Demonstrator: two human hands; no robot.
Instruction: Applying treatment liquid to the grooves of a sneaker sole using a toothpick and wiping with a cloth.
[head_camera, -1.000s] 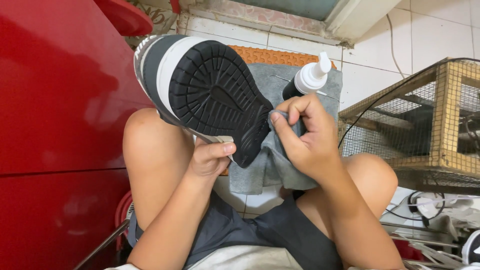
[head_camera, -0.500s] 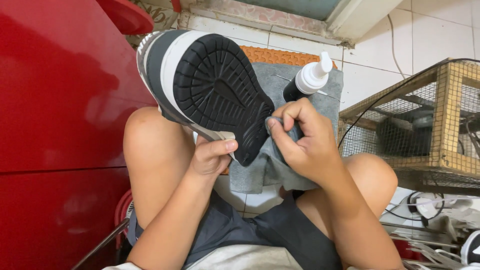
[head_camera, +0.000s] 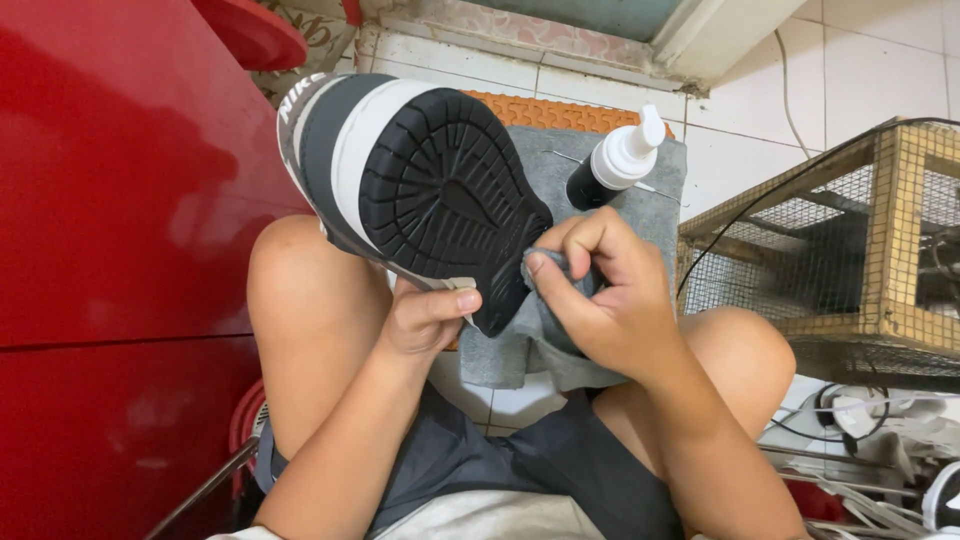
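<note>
Here the left hand (head_camera: 425, 320) grips a sneaker (head_camera: 400, 190) by its heel end, with the fingers closed around the edge and the thumb pressed on the white rim of the sole. The shoe is held up above the left knee, and its black ridged sole faces the camera. The right hand (head_camera: 600, 295) is clenched on a grey cloth (head_camera: 530, 325), and the bunched cloth touches the sole's edge near the heel. Behind the hands, a larger grey mat (head_camera: 655, 205) lies on the tiled floor (head_camera: 860, 70), and a dark bottle with a white spray cap (head_camera: 615, 160) stands on it. A wooden wire-mesh cage (head_camera: 850, 250) is at the right side, and a red panel (head_camera: 110, 250) at the left.
</note>
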